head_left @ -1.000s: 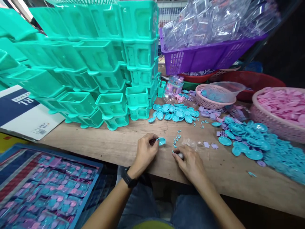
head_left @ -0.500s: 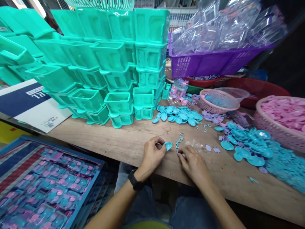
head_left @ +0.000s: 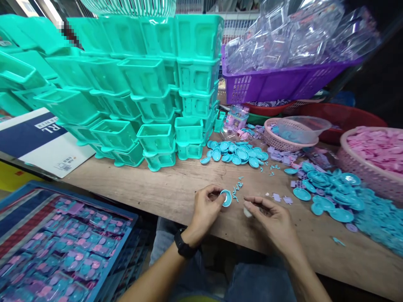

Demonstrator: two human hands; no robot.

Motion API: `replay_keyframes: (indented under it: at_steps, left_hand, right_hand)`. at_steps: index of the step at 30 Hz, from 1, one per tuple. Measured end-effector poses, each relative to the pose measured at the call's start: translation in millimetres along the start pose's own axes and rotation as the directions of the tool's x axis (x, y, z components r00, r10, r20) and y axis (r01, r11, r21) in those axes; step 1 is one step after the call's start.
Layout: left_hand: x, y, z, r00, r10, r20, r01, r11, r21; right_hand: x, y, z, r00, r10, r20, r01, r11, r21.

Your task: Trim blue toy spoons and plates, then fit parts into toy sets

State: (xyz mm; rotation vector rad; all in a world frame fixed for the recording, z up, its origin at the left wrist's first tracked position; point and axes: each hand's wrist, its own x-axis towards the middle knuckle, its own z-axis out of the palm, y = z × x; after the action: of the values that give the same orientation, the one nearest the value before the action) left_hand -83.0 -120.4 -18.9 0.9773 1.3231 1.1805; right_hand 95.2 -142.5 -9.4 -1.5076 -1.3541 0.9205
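The left hand (head_left: 206, 207) pinches a small blue plate (head_left: 226, 198) between thumb and fingers, holding it up on its edge just above the wooden table (head_left: 163, 188). The right hand (head_left: 273, 220) is close beside it, fingers curled around a small pale thing (head_left: 247, 212) — too tiny to tell what it is. Little blue bits (head_left: 237, 186) lie on the table just past both hands. Farther back sits a pile of blue plates (head_left: 236, 152), next to stacks of green boxes (head_left: 141, 92). A blue tray (head_left: 127, 235) — full of packed toys — sits low on the left.
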Motion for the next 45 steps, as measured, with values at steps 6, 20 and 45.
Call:
replay_keyframes:
  at_steps: [6, 20, 45]
  left_hand:
    - [-6, 1, 10.3, 0.999, -0.025, 0.024, 0.025, 0.999, 0.025]
    - [-20, 9, 13.8, 0.928, 0.372, 0.011, -0.365, 0.903, 0.227]
    - [-17, 4, 1.7, 0.712, 0.661, 0.236, -0.674, 0.552, 0.490]
  right_hand:
    - [-11, -11, 17, 0.994, 0.056, -0.099, -0.038, 0.984, 0.177]
    - [-19, -12, 39, 0.972, 0.020, -0.233, 0.031, 0.977, 0.213]
    - [-15, -5, 38, 0.963, -0.143, -0.230, 0.114, 0.984, -0.136]
